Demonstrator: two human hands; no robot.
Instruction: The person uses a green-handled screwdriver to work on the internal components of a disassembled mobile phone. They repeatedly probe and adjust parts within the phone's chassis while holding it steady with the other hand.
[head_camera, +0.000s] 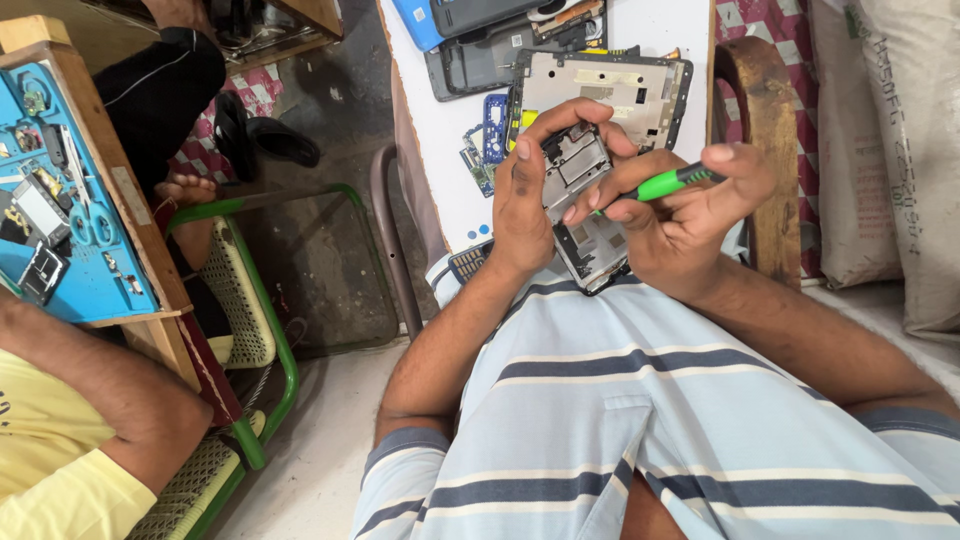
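Note:
My left hand grips an opened phone frame, dark with grey metal inner parts, held upright over my lap. My right hand holds a green-handled screwdriver, its tip hidden against the frame near my fingertips. Both hands touch the frame just in front of the white table. My striped grey and blue shirt fills the lower view.
On the table lie a larger grey device frame, a blue circuit part and dark phone covers. At left, another person's arm rests by a blue mat with small parts. A green chair and sacks stand nearby.

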